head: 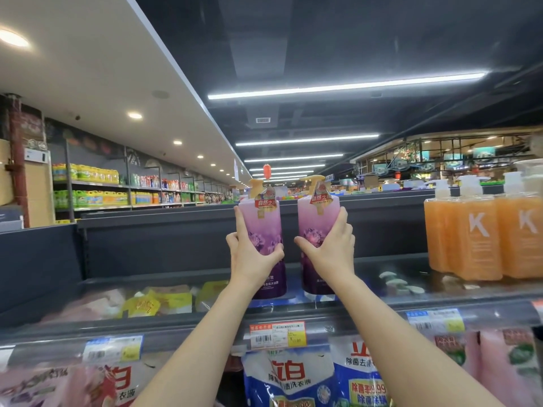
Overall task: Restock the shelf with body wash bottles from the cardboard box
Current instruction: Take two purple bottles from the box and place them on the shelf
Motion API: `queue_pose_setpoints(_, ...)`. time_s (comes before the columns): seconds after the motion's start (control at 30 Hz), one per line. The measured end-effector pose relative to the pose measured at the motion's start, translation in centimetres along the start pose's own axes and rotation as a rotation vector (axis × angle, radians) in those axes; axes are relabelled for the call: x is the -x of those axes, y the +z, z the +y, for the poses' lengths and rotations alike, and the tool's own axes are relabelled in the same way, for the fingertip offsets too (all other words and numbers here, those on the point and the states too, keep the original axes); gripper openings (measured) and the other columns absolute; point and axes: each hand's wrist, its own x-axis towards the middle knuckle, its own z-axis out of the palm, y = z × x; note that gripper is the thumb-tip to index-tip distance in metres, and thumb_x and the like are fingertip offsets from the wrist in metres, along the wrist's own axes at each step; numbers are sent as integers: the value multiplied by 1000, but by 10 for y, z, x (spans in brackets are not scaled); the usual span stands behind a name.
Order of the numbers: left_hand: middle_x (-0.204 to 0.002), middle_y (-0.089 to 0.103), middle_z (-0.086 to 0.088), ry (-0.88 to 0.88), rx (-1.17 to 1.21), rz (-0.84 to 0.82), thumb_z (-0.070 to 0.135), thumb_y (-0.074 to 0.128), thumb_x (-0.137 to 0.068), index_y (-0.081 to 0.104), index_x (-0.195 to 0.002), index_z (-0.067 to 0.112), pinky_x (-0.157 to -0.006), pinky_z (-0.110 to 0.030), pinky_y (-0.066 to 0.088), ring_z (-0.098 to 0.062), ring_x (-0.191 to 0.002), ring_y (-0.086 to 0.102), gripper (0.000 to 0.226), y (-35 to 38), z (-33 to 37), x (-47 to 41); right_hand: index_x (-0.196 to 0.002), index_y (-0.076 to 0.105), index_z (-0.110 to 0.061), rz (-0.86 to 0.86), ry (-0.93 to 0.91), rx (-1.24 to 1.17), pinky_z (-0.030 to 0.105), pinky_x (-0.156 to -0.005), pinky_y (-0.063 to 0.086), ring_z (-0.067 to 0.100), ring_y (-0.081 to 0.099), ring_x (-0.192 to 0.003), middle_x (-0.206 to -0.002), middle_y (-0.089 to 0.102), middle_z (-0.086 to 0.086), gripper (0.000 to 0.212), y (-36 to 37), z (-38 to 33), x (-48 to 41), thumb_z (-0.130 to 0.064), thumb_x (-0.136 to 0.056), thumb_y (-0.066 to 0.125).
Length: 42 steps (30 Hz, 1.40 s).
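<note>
Two purple body wash bottles with gold pump tops stand upright side by side on the top shelf point(188, 279). My left hand point(249, 257) grips the left bottle point(266, 227) around its middle. My right hand point(330, 248) grips the right bottle point(316, 218) the same way. Both bottle bases sit at or just above the glossy dark shelf board; contact is hard to tell. The cardboard box is out of view.
Orange pump bottles marked K point(482, 230) stand on the same shelf at the right. Yellow packets point(164, 301) lie on the shelf at the left. Blue and pink refill pouches point(293, 374) hang below, under price tags point(277, 334). A dark back panel point(176, 239) closes the shelf behind.
</note>
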Motion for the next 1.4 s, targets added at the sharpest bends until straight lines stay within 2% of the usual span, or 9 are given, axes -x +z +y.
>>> queue_pose_setpoints(0.17,-119,30,-1,-16,-8,-14,39,83,-77,-17,-152,53,-91,-29,45,-2,-95,49,127,2,-2,-1,-158,4,-12,15,11,-6,46,-109,34,36,42,-126,-141,41,16,123,1,-4,3,-53,-74,83)
queue_pose_setpoints(0.33,-119,29,-1,-14,1,-15,40,81,-77,-18,-152,53,-93,-30,44,-17,-103,52,125,4,-3,-3,-157,6,-12,27,9,3,50,-108,37,38,44,-124,-139,43,18,121,2,-6,4,-53,-74,83)
queue_pose_setpoints(0.7,-121,28,-1,5,-12,-17,41,82,-76,-23,-145,62,-102,-44,49,-23,-110,52,128,14,-10,-8,-158,5,-17,22,17,-31,47,-106,38,35,42,-126,-142,41,15,119,3,-6,6,-49,-74,83)
queue_pose_setpoints(0.97,-120,27,1,-16,-52,-58,51,81,-76,-24,-147,58,-101,-44,48,-25,-112,51,126,9,-7,-7,-158,3,-20,-2,34,-39,50,-108,39,35,40,-130,-144,40,14,120,0,-8,8,-50,-74,84)
queue_pose_setpoints(1.07,-128,28,2,16,-157,13,58,75,-76,-12,-153,51,-102,-46,47,-25,-120,45,116,2,-1,-2,-159,-2,-21,-74,48,-39,51,-109,37,36,36,-136,-150,34,13,125,-8,-11,4,-52,-73,84)
queue_pose_setpoints(1.13,-141,31,-6,130,-275,155,57,72,-78,7,-156,39,-103,-48,46,-27,-124,42,103,-2,6,6,-160,-3,-23,-116,70,-59,53,-110,38,36,34,-140,-156,29,11,129,-17,-12,4,-55,-71,85)
queue_pose_setpoints(1.2,-143,36,-9,268,-311,230,52,71,-80,25,-152,30,-103,-47,45,-26,-123,43,89,0,19,17,-160,-1,-24,-104,59,-55,53,-110,39,34,33,-143,-160,25,8,128,-27,-12,8,-57,-70,84)
queue_pose_setpoints(1.3,-137,48,-4,399,-253,189,44,73,-83,44,-145,21,-103,-40,45,-19,-119,48,72,13,41,39,-160,9,-23,-49,-19,15,46,-107,43,27,37,-142,-161,26,3,115,-42,-10,17,-55,-76,81)
queue_pose_setpoints(1.4,-131,53,0,470,-213,44,34,71,-86,49,-143,20,-98,-32,47,-15,-114,52,63,34,59,63,-159,20,-20,-38,-44,89,39,-106,42,20,38,-143,-162,31,-1,95,-66,-2,24,-49,-86,74)
